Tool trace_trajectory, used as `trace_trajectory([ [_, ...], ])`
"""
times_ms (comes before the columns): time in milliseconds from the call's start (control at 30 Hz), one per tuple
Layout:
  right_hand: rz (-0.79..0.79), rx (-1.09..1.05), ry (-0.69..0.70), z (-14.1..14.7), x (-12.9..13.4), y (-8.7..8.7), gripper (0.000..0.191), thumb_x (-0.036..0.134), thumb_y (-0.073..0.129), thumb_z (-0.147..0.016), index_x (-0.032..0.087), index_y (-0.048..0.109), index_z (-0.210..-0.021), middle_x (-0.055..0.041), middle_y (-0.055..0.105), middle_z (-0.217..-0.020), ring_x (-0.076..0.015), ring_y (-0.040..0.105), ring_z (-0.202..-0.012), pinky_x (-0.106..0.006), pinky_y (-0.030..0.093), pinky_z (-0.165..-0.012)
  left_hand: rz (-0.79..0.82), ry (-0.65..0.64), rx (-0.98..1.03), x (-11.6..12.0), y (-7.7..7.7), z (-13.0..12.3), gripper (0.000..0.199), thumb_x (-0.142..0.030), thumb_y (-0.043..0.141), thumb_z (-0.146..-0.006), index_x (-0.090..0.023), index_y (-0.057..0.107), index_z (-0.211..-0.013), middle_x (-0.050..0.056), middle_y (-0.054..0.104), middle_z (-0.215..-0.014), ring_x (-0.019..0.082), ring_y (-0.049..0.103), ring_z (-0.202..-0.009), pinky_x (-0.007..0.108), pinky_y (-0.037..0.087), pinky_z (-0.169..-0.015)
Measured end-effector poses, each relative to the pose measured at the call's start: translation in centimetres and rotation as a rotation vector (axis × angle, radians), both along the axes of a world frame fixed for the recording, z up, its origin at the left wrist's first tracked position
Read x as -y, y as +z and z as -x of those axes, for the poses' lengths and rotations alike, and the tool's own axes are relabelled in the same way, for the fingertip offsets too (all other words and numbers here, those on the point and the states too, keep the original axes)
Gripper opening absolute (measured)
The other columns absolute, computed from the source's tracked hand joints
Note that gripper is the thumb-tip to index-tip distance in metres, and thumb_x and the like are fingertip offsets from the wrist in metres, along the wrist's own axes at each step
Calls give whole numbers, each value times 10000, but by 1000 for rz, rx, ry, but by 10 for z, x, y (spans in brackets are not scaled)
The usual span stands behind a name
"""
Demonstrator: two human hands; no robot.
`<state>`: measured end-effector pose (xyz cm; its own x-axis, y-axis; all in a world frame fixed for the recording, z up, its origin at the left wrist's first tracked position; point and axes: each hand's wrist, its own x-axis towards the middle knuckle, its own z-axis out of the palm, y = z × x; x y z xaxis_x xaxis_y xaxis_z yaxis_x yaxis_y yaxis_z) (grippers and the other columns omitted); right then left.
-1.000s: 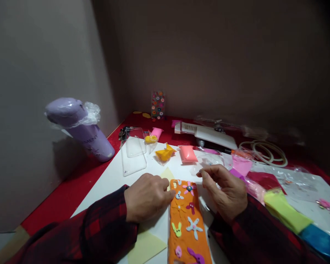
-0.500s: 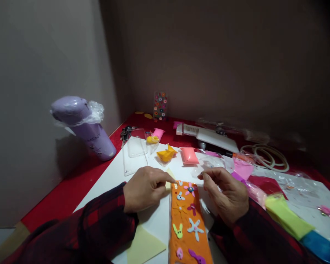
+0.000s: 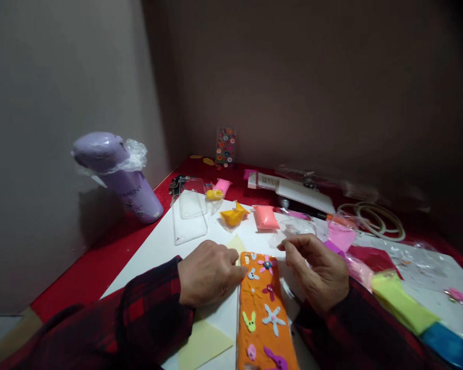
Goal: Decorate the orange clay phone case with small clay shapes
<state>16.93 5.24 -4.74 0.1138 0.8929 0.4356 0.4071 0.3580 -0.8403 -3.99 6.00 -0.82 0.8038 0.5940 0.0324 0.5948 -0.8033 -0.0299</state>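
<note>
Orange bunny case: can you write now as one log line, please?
left hand: at orange case, upper left edge | right hand: thumb and index close, any contents unclear | on case: pale flower, yellow bunny

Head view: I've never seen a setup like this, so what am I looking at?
There is no machine here, just a person's two bare hands, seen from a camera worn on the head, looking forward and down. On a red surface are a white sheet, clear cases and a coral packet. The left hand is at the left edge of an orange case. The right hand is beside it, fingers pinched; anything between them is too small to identify.
</note>
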Motion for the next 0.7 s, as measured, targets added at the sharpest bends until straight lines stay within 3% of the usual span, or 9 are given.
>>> trace_trajectory([
  [100, 10, -10, -6, 1, 0, 1, 124, 279, 555, -801, 174, 596, -749, -14, 612, -636, -91, 494, -458, -203, 391, -406, 74, 38, 132, -1, 1, 2, 208, -196, 472, -812, -232, 677, -792, -3, 527, -596, 105, 416, -484, 237, 210, -447],
  [200, 12, -28, -10, 1, 1, -1, 122, 286, 563, -798, 177, 595, -751, -13, 607, -627, -96, 506, -473, -205, 403, -422, 200, 94, 453, -3, 4, 2, 251, -131, 479, -763, -201, 699, -862, -4, 529, -581, 98, 457, -521, 219, 306, -494],
  [333, 22, -81, 13, 1, 1, 1, 114, 278, 568, -796, 178, 605, -757, -25, 623, -659, -106, 532, -504, -213, 417, -437, 443, 372, 844, -4, 11, -1, 235, -116, 474, -754, -124, 668, -887, -19, 525, -586, 72, 408, -501, 202, 334, -507],
  [433, 89, -95, 59, 0, 5, 14, 135, 302, 565, -801, 180, 603, -758, -14, 615, -643, -101, 519, -484, -207, 409, -419, 653, 530, 934, -1, 15, -5, 132, -191, 541, -758, -124, 631, -827, -61, 399, -524, 59, 317, -469, 189, 273, -462],
  [533, 174, -33, 151, 0, 19, 35, 151, 310, 543, -821, 190, 592, -743, 11, 587, -590, -88, 486, -443, -193, 381, -389, 887, 514, 972, 9, 17, -11, 170, -290, 574, -773, -124, 608, -755, -48, 423, -549, 64, 352, -504, 190, 281, -479],
  [633, 113, 136, 214, 6, 45, 49, 118, 238, 552, -816, 208, 584, -706, 25, 570, -568, -99, 531, -497, -191, 422, -457, 1196, 442, 1012, 26, 18, -18, 269, -391, 581, -777, -122, 602, -776, -21, 495, -616, 77, 422, -561, 196, 327, -526],
  [700, 41, 190, 260, 12, 64, 48, 106, 199, 522, -827, 214, 589, -747, 18, 581, -604, -100, 543, -509, -192, 416, -452, 1297, 443, 969, 37, 19, -22, 281, -401, 615, -748, -127, 621, -805, -36, 472, -581, 72, 406, -542, 188, 304, -504],
])
